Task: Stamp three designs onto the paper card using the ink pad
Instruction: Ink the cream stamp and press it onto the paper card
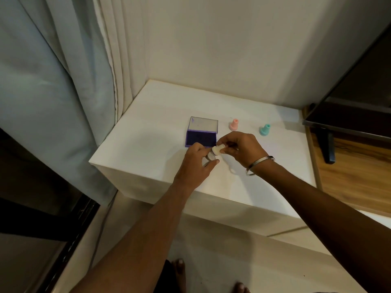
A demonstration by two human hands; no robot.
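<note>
White walls and a pale curtain [53, 92] close in a white table [152, 115] set in the corner. Toward the middle of the table sits the ink pad [201, 139], its clear lid [204, 124] standing open behind the dark purple pad. Nearer the far right of the table stand a pink stamp [234, 124] and, well apart from it, a teal stamp [265, 130], both upright. Just in front of the ink pad, both hands meet over the table. The right hand [240, 148], with a metal bangle [259, 166] on its wrist, pinches a white stamp [219, 149] lying sideways. The left hand [197, 163] has its fingers curled round a small white piece [211, 155] touching the stamp's face; what it is cannot be told. The paper card cannot be made out against the white table.
</note>
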